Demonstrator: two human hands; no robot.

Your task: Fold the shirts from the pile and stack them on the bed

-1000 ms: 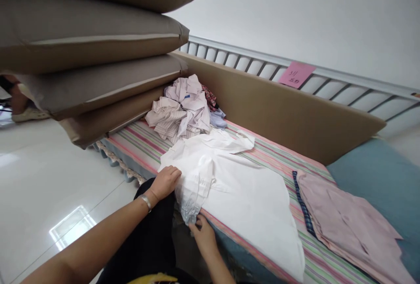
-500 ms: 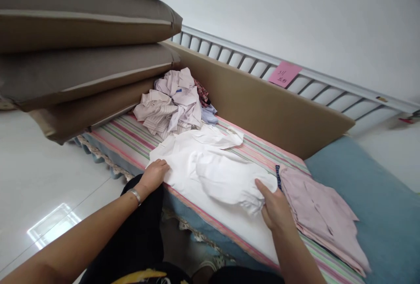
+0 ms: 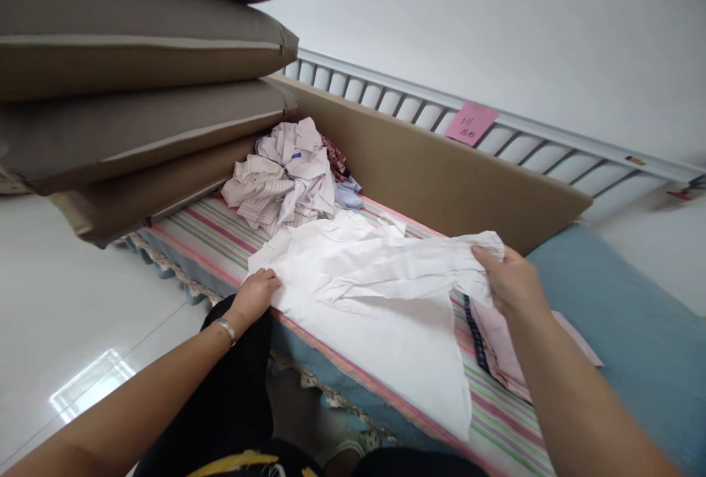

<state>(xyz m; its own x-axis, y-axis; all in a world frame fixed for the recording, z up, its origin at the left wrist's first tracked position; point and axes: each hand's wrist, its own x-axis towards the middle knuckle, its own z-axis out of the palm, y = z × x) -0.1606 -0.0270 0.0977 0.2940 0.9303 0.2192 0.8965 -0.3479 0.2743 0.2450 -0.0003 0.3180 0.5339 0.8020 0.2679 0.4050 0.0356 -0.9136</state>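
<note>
A white shirt (image 3: 380, 315) lies spread over the striped bed sheet (image 3: 507, 396). My right hand (image 3: 510, 278) pinches the cuff of one sleeve and holds that sleeve stretched out to the right, raised over the shirt's body. At the near left edge of the shirt, my left hand (image 3: 257, 297) is closed on the fabric, its fingertips partly hidden. Partly behind my right forearm lies a stack of folded pink clothes (image 3: 499, 345), with a dark patterned edge on its left.
A rumpled heap of clothes (image 3: 298, 176) lies at the bed's far left. Thick brown cushions (image 3: 137, 124) are stacked beside it. A brown board (image 3: 430, 168) stands along the railing, where a pink note (image 3: 471, 123) hangs. Blue cloth (image 3: 623, 300) covers the right end.
My right hand has moved right and up, pulling the sleeve from lying folded over the shirt to stretched outward. My left hand stays at the shirt's left edge.
</note>
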